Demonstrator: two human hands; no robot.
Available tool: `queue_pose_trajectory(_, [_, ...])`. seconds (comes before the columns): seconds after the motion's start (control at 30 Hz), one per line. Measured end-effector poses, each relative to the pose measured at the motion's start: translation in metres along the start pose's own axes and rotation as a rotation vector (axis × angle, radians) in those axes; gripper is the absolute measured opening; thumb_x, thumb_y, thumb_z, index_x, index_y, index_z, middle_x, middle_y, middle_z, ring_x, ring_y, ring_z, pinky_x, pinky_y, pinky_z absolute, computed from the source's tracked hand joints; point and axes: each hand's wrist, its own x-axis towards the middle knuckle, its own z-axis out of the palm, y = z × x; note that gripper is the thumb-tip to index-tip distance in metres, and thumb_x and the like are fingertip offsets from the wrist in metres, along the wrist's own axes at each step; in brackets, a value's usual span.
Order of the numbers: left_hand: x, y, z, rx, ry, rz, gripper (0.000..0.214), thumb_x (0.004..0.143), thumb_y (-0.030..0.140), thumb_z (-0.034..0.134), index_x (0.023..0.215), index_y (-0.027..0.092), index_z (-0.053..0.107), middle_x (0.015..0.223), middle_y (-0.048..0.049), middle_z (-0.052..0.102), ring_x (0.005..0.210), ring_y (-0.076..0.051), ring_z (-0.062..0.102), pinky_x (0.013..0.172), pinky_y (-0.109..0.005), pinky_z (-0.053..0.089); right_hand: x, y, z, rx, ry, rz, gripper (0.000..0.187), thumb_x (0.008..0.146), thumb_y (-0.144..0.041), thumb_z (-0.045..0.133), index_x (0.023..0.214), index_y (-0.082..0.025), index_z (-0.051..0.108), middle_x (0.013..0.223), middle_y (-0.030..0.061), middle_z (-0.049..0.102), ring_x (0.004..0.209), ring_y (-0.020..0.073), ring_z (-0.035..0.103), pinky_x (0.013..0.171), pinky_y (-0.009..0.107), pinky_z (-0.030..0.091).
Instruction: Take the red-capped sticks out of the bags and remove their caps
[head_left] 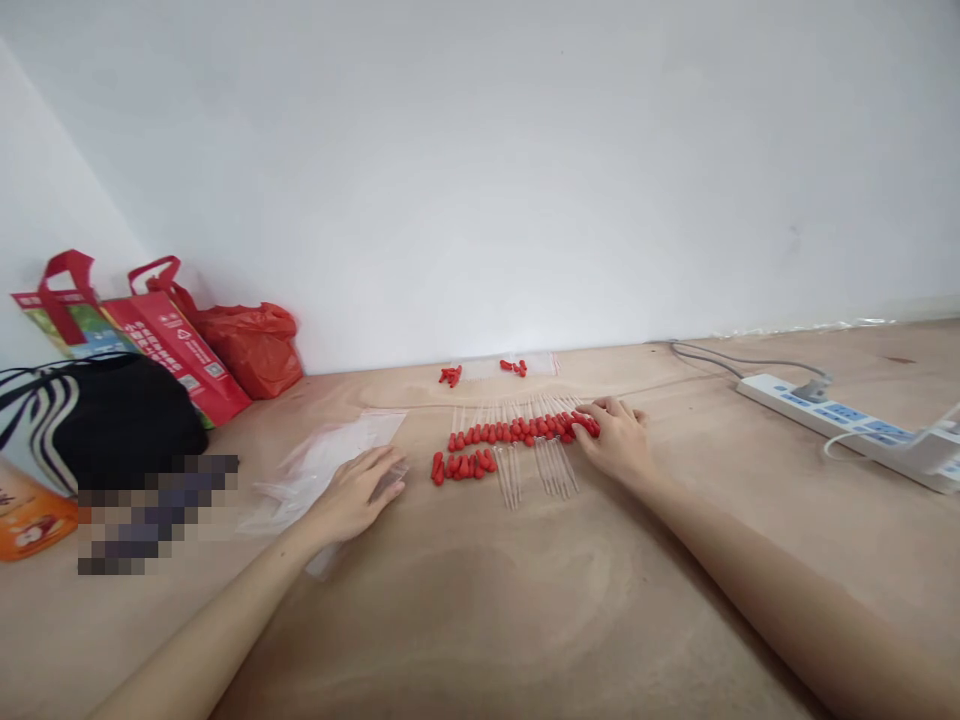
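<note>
My left hand (358, 497) is on the left, its fingers bent and thumb apart, around a clear plastic bag (394, 474) that shows between them. Beneath and beside it lies a pile of flat clear bags (300, 478). My right hand (616, 438) is closed at the right end of a long row of droppers (517, 430), its thumb and fingertips around red rubber bulbs (588, 425). The thin clear tubes of that row point away from me. In front lie loose red bulbs (465, 465) and clear tubes (555, 468) pointing towards me.
Small red pieces (450, 376) and a flat clear bag (480, 369) lie near the wall. At right is a white power strip (847, 425) with plugged-in cables. Shopping bags (180, 345), a red plastic bag (251, 345) and a black bag (127, 425) stand at left.
</note>
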Motion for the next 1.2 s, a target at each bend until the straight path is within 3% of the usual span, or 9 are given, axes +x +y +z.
queue_pose_trajectory(0.17, [-0.006,-0.024,0.009,0.091,-0.135,-0.146,0.049,0.087,0.038,0.025,0.132,0.022,0.033,0.141,-0.0058,0.025,0.131,-0.023,0.016,0.103,-0.048,0.016,0.008,0.006,0.006,-0.028,-0.067,0.039,0.027,0.078,-0.042,0.046,0.086,-0.025,0.065,0.089,0.0046,0.06,0.084,0.0209,0.049,0.075,0.037,0.024])
queue_pose_trajectory(0.27, [0.004,-0.028,0.01,0.112,-0.137,-0.222,0.049,0.087,0.038,0.023,0.133,0.02,0.032,0.142,-0.0078,0.021,0.131,-0.024,0.015,0.102,-0.049,0.017,0.009,0.005,0.009,-0.024,-0.088,0.004,0.026,0.078,-0.043,0.047,0.082,-0.027,0.066,0.086,0.004,0.06,0.083,0.0204,0.049,0.075,0.037,0.024])
queue_pose_trajectory(0.37, [0.016,-0.023,0.009,0.133,-0.06,-0.246,0.048,0.087,0.038,0.024,0.129,0.019,0.038,0.139,-0.0108,0.029,0.128,-0.027,0.024,0.099,-0.049,0.022,0.009,0.005,0.012,-0.022,-0.098,-0.019,0.023,0.078,-0.039,0.048,0.08,-0.026,0.067,0.081,0.0031,0.06,0.081,0.0198,0.048,0.074,0.037,0.023])
queue_pose_trajectory(0.5, [0.024,-0.006,0.007,0.18,0.092,-0.123,0.038,0.084,0.03,0.032,0.111,0.018,0.057,0.12,-0.0109,0.051,0.113,-0.025,0.042,0.093,-0.04,0.031,0.008,0.006,0.016,-0.017,-0.051,-0.068,0.023,0.079,-0.037,0.047,0.08,-0.025,0.067,0.081,0.0038,0.061,0.082,0.0197,0.046,0.075,0.037,0.022])
queue_pose_trajectory(0.6, [0.027,0.006,0.005,0.129,0.056,0.007,0.037,0.076,0.014,0.035,0.103,0.021,0.06,0.102,-0.0068,0.06,0.1,-0.022,0.05,0.088,-0.035,0.035,0.007,0.007,0.017,0.008,0.014,-0.107,0.025,0.082,-0.037,0.045,0.081,-0.024,0.067,0.083,0.0046,0.061,0.084,0.0193,0.046,0.077,0.037,0.021])
queue_pose_trajectory(0.83, [0.024,0.008,-0.002,-0.127,-0.059,0.14,0.04,0.065,0.008,0.04,0.095,0.02,0.063,0.091,-0.0029,0.061,0.078,-0.015,0.056,0.074,-0.023,0.043,0.004,0.001,0.008,0.054,0.149,-0.047,0.025,0.084,-0.034,0.043,0.088,-0.027,0.066,0.082,0.0032,0.062,0.081,0.0174,0.049,0.082,0.036,0.02])
queue_pose_trajectory(0.97, [0.017,0.009,-0.005,-0.233,-0.11,0.192,0.026,0.067,0.018,0.044,0.084,0.02,0.064,0.085,-0.0026,0.061,0.076,-0.015,0.056,0.073,-0.024,0.043,0.0,-0.001,0.003,0.109,0.178,-0.025,0.026,0.085,-0.035,0.042,0.089,-0.027,0.066,0.077,0.0029,0.063,0.077,0.0169,0.05,0.083,0.036,0.019])
queue_pose_trajectory(1.1, [0.009,0.016,-0.01,-0.323,-0.141,0.154,0.038,0.058,0.016,0.048,0.095,0.02,0.058,0.093,-0.0034,0.061,0.083,-0.017,0.055,0.077,-0.027,0.043,-0.003,-0.003,0.002,0.132,0.176,-0.038,0.026,0.084,-0.036,0.042,0.085,-0.025,0.066,0.074,0.0031,0.064,0.076,0.0172,0.05,0.082,0.035,0.02])
queue_pose_trajectory(1.2, [0.006,0.019,-0.011,-0.34,-0.177,0.187,0.027,0.06,0.019,0.049,0.086,0.02,0.058,0.088,-0.003,0.061,0.08,-0.017,0.054,0.076,-0.027,0.043,-0.004,-0.004,0.002,0.153,0.18,-0.035,0.026,0.084,-0.036,0.043,0.083,-0.025,0.066,0.073,0.003,0.064,0.075,0.0173,0.051,0.082,0.036,0.02])
